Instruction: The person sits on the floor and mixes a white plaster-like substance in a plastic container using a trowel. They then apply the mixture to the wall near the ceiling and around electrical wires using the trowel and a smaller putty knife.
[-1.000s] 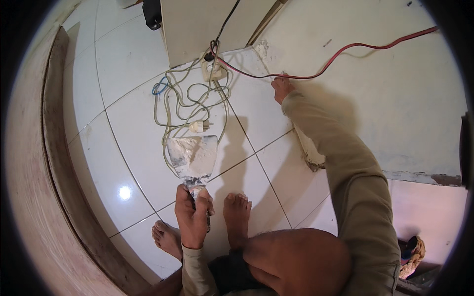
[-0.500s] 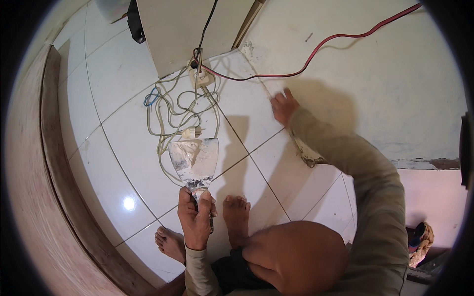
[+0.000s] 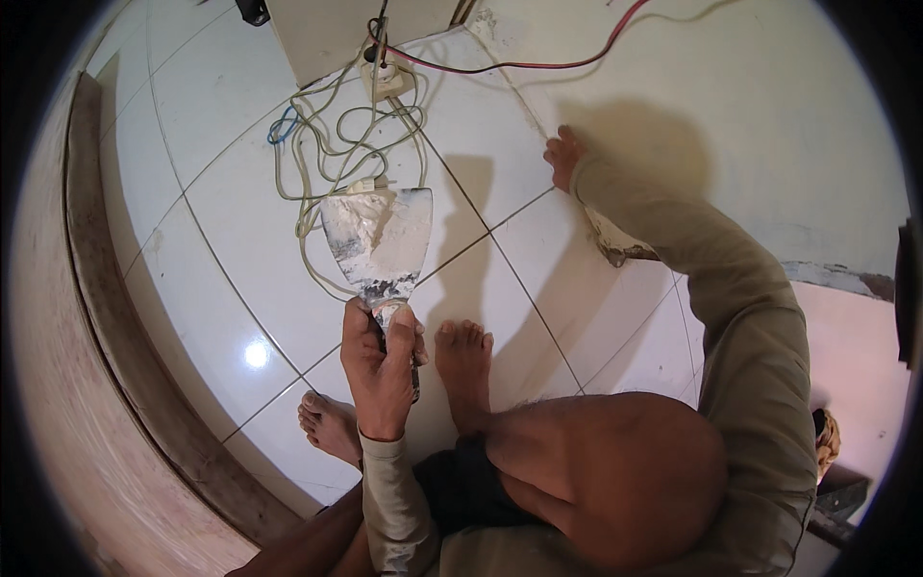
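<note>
My left hand (image 3: 383, 370) grips the handle of a wide putty knife (image 3: 375, 240), whose metal blade carries pale paste and dark smudges. The blade is held above the tiled floor (image 3: 240, 250), over loops of pale cord (image 3: 341, 144) and a pale plug (image 3: 365, 186). My right hand (image 3: 562, 159) is at the low edge of a pale wall panel (image 3: 740, 135), fingers slightly apart at the surface; whether they touch it is hard to tell. Below that hand the panel's corner (image 3: 615, 245) looks chipped and stained.
A power strip (image 3: 383, 82) with a dark plug sits by a beige cabinet (image 3: 322, 38). A red-and-black cable (image 3: 558, 62) crosses toward the upper right. A long wooden board (image 3: 96, 288) lines the left side. My bare feet (image 3: 461, 370) are on the tiles; tan crumpled material (image 3: 829, 442) lies far right.
My right hand has first slid down along the panel edge, then shifted slightly rightward and up in the picture. The view has tilted, so cords and cabinet appear higher. The putty knife remains held.
</note>
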{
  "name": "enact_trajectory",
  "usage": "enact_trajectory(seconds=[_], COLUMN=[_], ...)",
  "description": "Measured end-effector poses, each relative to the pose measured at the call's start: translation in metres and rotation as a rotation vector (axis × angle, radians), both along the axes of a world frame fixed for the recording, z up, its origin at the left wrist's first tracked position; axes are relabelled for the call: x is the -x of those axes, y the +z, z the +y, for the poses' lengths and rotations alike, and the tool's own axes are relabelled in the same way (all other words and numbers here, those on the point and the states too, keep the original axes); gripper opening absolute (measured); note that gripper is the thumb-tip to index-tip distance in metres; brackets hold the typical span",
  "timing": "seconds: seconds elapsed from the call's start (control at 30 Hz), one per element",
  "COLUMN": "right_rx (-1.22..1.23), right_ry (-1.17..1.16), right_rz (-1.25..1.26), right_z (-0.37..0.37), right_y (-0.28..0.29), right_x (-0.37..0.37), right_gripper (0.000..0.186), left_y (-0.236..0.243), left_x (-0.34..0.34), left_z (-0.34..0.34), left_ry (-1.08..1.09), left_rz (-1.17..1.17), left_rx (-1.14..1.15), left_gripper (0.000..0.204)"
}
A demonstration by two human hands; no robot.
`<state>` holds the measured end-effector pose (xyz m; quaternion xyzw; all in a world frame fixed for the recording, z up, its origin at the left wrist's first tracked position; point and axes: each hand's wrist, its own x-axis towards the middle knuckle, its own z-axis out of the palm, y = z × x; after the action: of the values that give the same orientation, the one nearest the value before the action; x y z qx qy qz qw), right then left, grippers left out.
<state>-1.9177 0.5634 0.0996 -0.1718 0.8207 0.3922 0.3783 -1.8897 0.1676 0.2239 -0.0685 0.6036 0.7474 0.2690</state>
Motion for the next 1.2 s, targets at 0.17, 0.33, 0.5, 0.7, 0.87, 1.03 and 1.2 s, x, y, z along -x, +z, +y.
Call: enact_trajectory(seconds=[0.17, 0.33, 0.5, 0.7, 0.87, 1.03, 1.2], right_rx=[0.02, 0.722, 1.828, 2.606, 2.811, 3.129, 3.094], right_ry=[-0.235, -0.671, -1.84, -2.578, -2.545, -2.246, -2.039], right_rz=[-0.154, 0.263, 1.015, 0.739, 0.604, -0.235, -0.168], right_z=[-0.035, -0.076, -0.12, -0.178, -0.186, -0.171, -0.15], right_y=[0.044, 0.103, 0.055, 0.028, 0.004, 0.041, 0.064], right_x=[-0.07, -0.134, -0.212, -0.232, -0.239, -0.212, -0.196], right_gripper=[0.018, 0.023, 0.034, 0.043, 0.046, 0.058, 0.062], left_y=[0.0, 0.0, 0.004, 0.035, 0.088, 0.167, 0.202], left_x=[-0.005, -0.009, -0.009, 0.003, 0.027, 0.08, 0.129], left_z=[0.003, 0.006, 0.008, -0.001, -0.018, -0.045, -0.041], left_ry=[-0.056, -0.045, -0.037, -0.083, -0.144, -0.346, -0.296], left_rz=[0.019, 0.058, 0.117, 0.156, 0.172, 0.314, 0.515], left_rx=[-0.029, -0.006, -0.007, 0.021, 0.209, 0.302, 0.258], left_gripper=[0.011, 0.012, 0.011, 0.009, 0.017, 0.035, 0.055])
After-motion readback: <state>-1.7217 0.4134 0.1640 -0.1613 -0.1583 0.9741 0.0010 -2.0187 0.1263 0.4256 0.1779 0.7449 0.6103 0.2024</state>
